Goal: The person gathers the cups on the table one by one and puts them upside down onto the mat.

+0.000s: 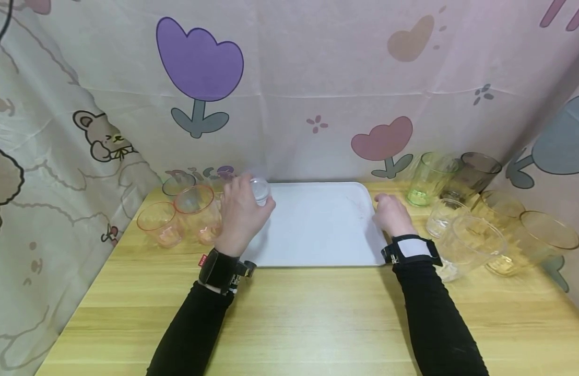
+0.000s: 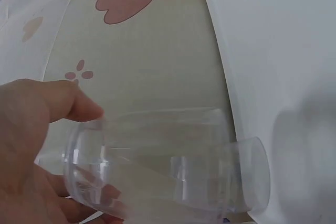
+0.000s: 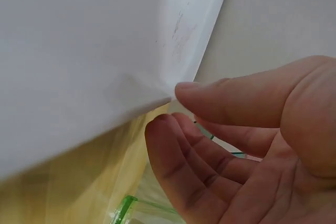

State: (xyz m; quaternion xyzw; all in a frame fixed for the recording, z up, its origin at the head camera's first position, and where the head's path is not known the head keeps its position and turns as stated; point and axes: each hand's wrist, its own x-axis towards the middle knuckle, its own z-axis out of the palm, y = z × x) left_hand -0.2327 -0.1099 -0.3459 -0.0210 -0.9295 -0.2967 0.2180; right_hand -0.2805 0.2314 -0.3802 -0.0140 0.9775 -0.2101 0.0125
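Observation:
My left hand (image 1: 242, 214) grips a clear cup (image 2: 173, 161) near its wide end, with the thumb on one side and the fingers on the other. In the head view the cup is partly hidden behind the hand, at the left end of a white tray (image 1: 317, 224). The cup's narrower end points towards the tray in the left wrist view. By the tray's right edge is my right hand (image 1: 393, 215). Its thumb (image 3: 210, 98) lies at the tray's corner, while the loosely bent fingers (image 3: 178, 166) sit apart from the thumb, below the edge.
Orange-rimmed cups (image 1: 157, 225) and a grey-blue cup (image 1: 178, 183) stand left of the tray. To the right are a green cup (image 1: 423, 180), a dark grey cup (image 1: 477, 175), clear cups (image 1: 472, 245) and yellow cups (image 1: 545, 245). A patterned cloth (image 1: 289, 68) hangs behind the wooden table (image 1: 317, 324).

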